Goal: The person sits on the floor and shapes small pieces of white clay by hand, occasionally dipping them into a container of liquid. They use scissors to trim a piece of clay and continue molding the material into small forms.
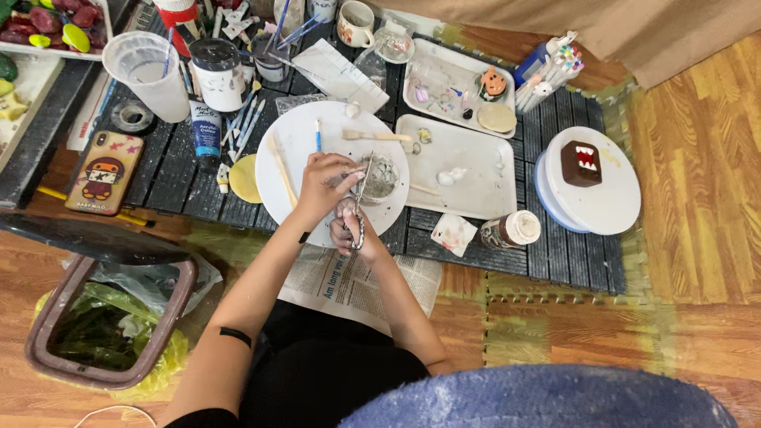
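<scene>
Head view, left to right: a bin [49, 325] lined with a yellow-green bag, a cup [151, 75] holding a brush, then the left hand [323, 184] gripping scissors [358, 208], the right hand [353, 234] clenched beneath, over a grey piece [382, 178], partly hidden, on the round white plate [297, 139].

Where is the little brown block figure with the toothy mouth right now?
In the head view, the brown block figure sits on the white round turntable at the right end of the dark mat, right of the white rectangular tray.
</scene>
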